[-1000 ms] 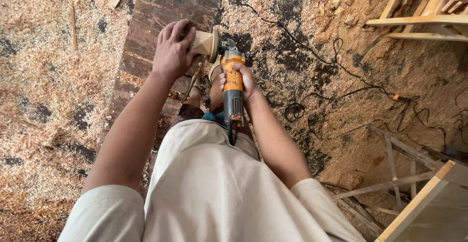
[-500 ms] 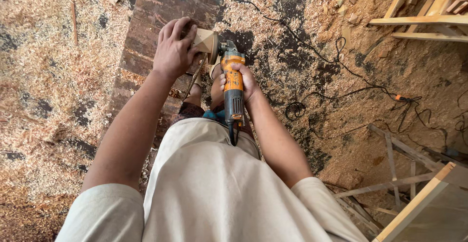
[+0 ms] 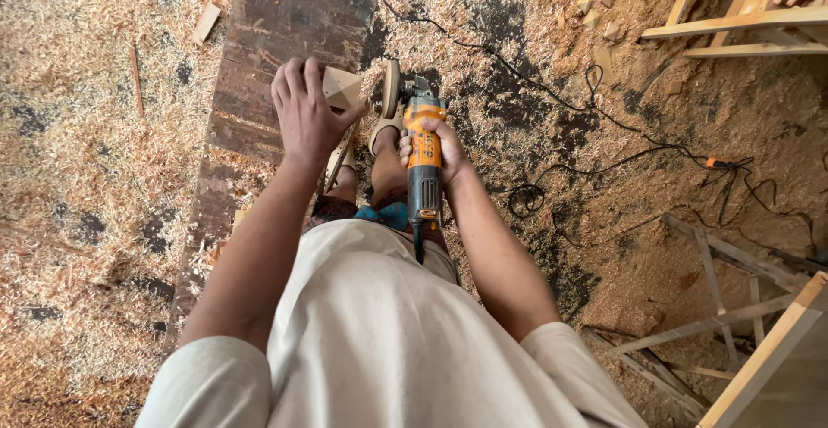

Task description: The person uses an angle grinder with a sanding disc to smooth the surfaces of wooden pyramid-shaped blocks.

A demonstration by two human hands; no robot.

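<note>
Since the earlier frames, the wooden block [image 3: 342,88] has come away from the sanding disc [image 3: 391,88]: before, we pressed it right against the disc, and now a narrow gap shows between them, the block just to the left.

In the head view, our left hand [image 3: 306,111] is curled around the block, fingers wrapped over its top and thumb along its lower edge, so a pale tan corner shows past the knuckles. Our right hand [image 3: 438,147] is clenched around the orange body of the angle grinder [image 3: 420,162], which points away from us with the disc at its far end and its grey tail toward our waist. Both are held above the floor, over our sandalled feet [image 3: 379,135].

Below lies a dark, worn plank [image 3: 259,74] running away from us, with sawdust and shavings [image 3: 78,135] spread thickly at the left. A black cable [image 3: 552,100] snakes over the ground at the right. Pale timber frames [image 3: 733,23] stand at the upper right, and more slats [image 3: 759,342] at the lower right.
</note>
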